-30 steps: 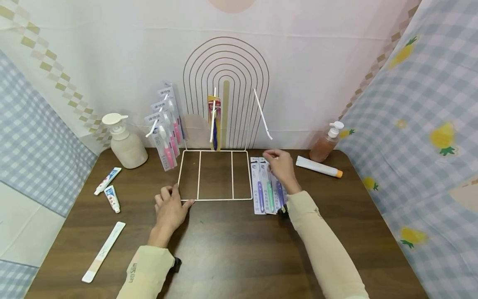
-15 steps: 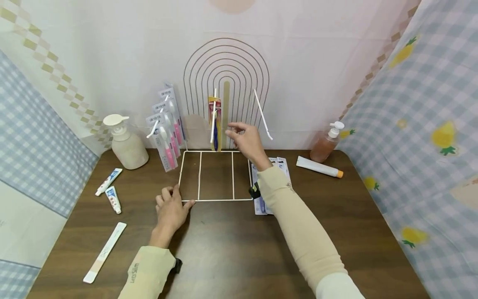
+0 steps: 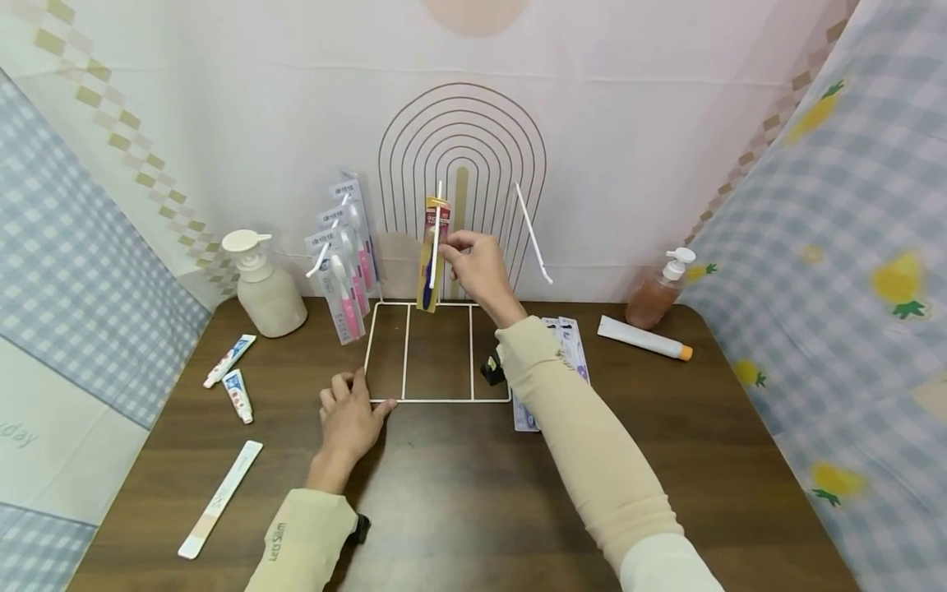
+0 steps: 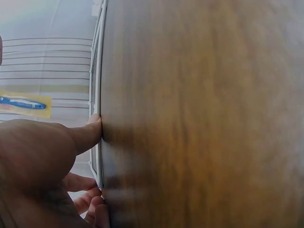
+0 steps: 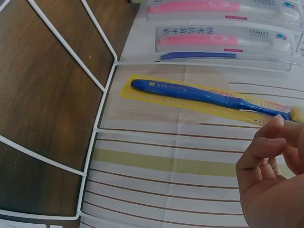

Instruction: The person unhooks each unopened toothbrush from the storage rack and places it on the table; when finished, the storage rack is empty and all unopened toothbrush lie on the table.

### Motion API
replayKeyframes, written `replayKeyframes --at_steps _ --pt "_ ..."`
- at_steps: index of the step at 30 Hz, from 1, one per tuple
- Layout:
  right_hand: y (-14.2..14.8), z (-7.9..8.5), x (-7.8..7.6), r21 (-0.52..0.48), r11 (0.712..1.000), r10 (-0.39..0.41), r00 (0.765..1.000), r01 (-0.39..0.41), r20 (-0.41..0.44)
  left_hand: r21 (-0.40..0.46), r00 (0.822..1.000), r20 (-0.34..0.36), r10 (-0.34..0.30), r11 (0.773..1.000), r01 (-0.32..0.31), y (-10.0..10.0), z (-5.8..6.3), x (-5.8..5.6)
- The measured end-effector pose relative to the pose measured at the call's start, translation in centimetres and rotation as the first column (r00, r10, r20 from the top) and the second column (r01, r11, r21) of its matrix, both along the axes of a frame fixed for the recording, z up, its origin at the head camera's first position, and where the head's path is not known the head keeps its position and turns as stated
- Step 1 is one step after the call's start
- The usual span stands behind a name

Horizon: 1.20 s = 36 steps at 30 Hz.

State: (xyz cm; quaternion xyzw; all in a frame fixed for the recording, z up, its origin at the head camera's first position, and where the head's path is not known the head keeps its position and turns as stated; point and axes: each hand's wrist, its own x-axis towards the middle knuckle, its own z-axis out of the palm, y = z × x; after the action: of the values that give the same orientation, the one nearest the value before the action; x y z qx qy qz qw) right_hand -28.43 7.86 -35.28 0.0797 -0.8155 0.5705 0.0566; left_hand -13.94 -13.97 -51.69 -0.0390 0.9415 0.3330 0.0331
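Note:
A white wire rack [image 3: 436,401] stands on the wooden table. My left hand [image 3: 349,421] holds its front left corner, thumb on the front bar and fingers around the side bar. On the rack's middle hook [image 3: 435,247] hangs a blue toothbrush in a yellow pack [image 5: 190,94], slightly tilted. My right hand [image 3: 479,267] pinches that pack's right edge with thumb and forefinger, near the brush head. Several packaged pink toothbrushes [image 3: 344,302] hang from the left hook. Nothing hangs on the right hook [image 3: 533,234].
Packaged toothbrushes [image 3: 574,341] lie right of the rack, partly hidden under my right forearm. Left are a cream pump bottle [image 3: 272,300], two small toothpaste tubes [image 3: 229,362] and a long white packet [image 3: 220,500]. A white tube [image 3: 639,337] and an amber pump bottle [image 3: 654,300] sit at right.
My right hand has moved left from the packs on the table to the middle hook and taken hold of the yellow toothbrush pack, which now tilts. My left hand stays on the rack.

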Motion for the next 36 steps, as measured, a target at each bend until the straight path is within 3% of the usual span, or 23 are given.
replayKeyframes --at_steps 17,23,30,36 --pt "1.5 -0.4 0.3 -0.064 0.990 -0.126 0.991 0.123 -0.049 0.016 1.000 -0.014 0.018 1.000 -0.018 0.4 0.1 0.3" --pt "2.8 -1.9 0.7 -0.045 0.993 -0.107 0.994 0.107 -0.012 0.015 1.000 -0.012 0.011 1.000 -0.011 0.4 0.1 0.2" --pt "5.2 -4.6 1.1 -0.099 0.992 -0.071 0.996 0.076 0.053 0.022 1.000 0.000 0.012 1.000 -0.012 0.4 0.2 0.2" --pt "7.4 -6.5 2.0 -0.043 0.997 -0.057 0.993 0.062 0.104 0.019 0.999 -0.029 0.014 1.000 -0.014 0.4 0.0 0.3"
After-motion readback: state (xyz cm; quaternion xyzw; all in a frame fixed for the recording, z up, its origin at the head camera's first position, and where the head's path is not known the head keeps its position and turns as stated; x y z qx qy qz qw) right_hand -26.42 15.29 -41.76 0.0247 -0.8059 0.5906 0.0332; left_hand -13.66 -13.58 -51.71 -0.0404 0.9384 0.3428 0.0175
